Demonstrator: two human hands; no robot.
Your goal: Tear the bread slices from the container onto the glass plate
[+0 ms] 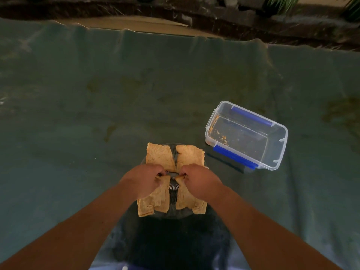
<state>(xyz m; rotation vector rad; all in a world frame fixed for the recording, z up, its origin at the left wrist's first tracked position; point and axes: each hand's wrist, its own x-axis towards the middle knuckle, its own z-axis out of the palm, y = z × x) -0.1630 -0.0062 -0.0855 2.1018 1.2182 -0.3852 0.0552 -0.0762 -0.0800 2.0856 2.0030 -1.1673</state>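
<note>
A glass plate (173, 189) lies low in the middle of the head view, mostly covered by torn bread. Two pieces lie at its far side: a left one (158, 157) and a right one (191, 155). My left hand (143, 179) pinches the near left bread piece (155, 202). My right hand (196, 180) pinches the near right bread piece (190, 203). A gap between these two pieces shows the plate's ribbed centre. The clear plastic container (246, 136) with blue clips stands to the right and holds only crumbs.
A dark green cloth (116, 94) covers the whole surface and is wrinkled at its far edge. Beyond it run a strip of cardboard (136, 24) and a dark stone border (233, 16). A dark shadow falls below the plate.
</note>
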